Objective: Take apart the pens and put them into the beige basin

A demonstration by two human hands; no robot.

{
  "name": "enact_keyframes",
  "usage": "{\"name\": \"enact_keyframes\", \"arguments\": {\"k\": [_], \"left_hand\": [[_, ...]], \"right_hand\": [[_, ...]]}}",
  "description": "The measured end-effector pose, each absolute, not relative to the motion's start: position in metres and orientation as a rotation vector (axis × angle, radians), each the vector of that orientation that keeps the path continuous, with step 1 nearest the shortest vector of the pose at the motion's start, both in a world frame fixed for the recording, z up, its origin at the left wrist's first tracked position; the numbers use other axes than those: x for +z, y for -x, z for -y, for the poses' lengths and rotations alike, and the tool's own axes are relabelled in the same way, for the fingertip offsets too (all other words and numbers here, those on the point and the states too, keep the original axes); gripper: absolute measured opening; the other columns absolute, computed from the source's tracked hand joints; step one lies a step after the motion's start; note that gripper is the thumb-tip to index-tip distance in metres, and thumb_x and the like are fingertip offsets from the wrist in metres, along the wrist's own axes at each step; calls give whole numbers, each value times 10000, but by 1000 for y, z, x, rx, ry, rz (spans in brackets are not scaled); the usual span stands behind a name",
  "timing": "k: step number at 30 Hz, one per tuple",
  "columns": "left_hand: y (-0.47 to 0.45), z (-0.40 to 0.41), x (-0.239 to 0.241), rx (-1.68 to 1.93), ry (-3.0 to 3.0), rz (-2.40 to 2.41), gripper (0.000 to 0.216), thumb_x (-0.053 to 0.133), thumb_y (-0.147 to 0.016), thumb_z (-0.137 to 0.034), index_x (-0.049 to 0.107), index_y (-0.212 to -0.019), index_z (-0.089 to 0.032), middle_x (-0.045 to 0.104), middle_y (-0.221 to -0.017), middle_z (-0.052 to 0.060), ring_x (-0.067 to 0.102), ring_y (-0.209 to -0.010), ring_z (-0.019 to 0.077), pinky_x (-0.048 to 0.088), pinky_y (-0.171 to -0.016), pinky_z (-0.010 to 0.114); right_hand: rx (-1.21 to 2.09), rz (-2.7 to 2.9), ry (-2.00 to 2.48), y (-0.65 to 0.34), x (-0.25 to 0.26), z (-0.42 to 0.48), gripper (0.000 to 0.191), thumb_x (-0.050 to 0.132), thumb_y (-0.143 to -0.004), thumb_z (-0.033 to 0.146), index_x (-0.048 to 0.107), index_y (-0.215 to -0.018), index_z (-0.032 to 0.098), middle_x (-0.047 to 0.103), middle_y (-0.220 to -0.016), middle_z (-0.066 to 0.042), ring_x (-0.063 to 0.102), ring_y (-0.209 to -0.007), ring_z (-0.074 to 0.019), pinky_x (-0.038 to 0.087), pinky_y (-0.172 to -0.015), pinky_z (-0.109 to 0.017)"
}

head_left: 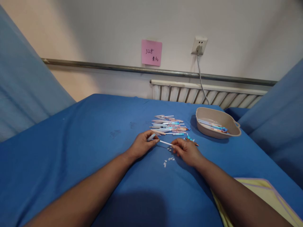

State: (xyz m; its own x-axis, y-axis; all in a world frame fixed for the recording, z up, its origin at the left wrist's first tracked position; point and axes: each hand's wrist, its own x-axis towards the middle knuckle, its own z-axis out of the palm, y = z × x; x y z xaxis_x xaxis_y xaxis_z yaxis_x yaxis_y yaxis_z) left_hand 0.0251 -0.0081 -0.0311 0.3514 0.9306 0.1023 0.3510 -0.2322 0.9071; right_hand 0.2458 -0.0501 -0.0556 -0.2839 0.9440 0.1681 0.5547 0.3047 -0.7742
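My left hand (141, 145) rests on the blue cloth with its fingers closed round a grey-white pen barrel (151, 137). My right hand (187, 150) pinches the end of a thin white refill (165, 143) that runs between the two hands toward the barrel. Just beyond the hands lies a pile of pens and pen parts (169, 124) in white, blue and orange. Several small white bits (168, 160) lie on the cloth under my hands.
A beige tray (233, 132) holding a few pens stands to the right of the pile. The blue-covered table (82, 142) ends at a wall with a radiator (208, 94), a socket with a cable (199, 45) and a pink note (151, 52). A yellow cloth (267, 195) lies at the near right.
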Motion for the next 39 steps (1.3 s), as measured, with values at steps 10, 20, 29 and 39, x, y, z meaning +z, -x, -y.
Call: {"name": "enact_keyframes", "arguments": {"k": [10,20,29,39], "left_hand": [[-25,10,-34,915,-1728,-1062,281,665,-724,-307,612,-957,-160,666,-930,46,599,-889,182,466,-837,318],[-15,13,-4,733,-2004,-995,316,495,-863,-363,653,-1087,-205,665,-1068,65,571,-1039,233,413,-942,341],[-17,16,0,661,-2140,-994,361,416,-902,-361,620,-1173,-237,618,-1204,67,515,-1145,234,346,-1019,347],[-18,17,-4,609,-2304,-1103,294,452,-884,-354,656,-1063,-240,653,-1102,42,548,-1053,226,336,-999,324]], "right_hand": [[870,1960,1252,-240,-55,55,166,423,-913,280,569,-889,203,640,-685,12,558,-550,-113,416,-530,-219],[689,1845,1301,-248,-53,52,176,452,-893,296,605,-861,213,632,-687,14,569,-588,-124,424,-561,-224],[613,1896,1312,-251,-51,51,195,453,-893,304,622,-881,208,649,-706,-1,580,-600,-133,412,-554,-226],[472,2033,1298,-252,-47,51,184,462,-899,273,641,-891,227,664,-760,-1,606,-711,-154,426,-652,-259]]}}
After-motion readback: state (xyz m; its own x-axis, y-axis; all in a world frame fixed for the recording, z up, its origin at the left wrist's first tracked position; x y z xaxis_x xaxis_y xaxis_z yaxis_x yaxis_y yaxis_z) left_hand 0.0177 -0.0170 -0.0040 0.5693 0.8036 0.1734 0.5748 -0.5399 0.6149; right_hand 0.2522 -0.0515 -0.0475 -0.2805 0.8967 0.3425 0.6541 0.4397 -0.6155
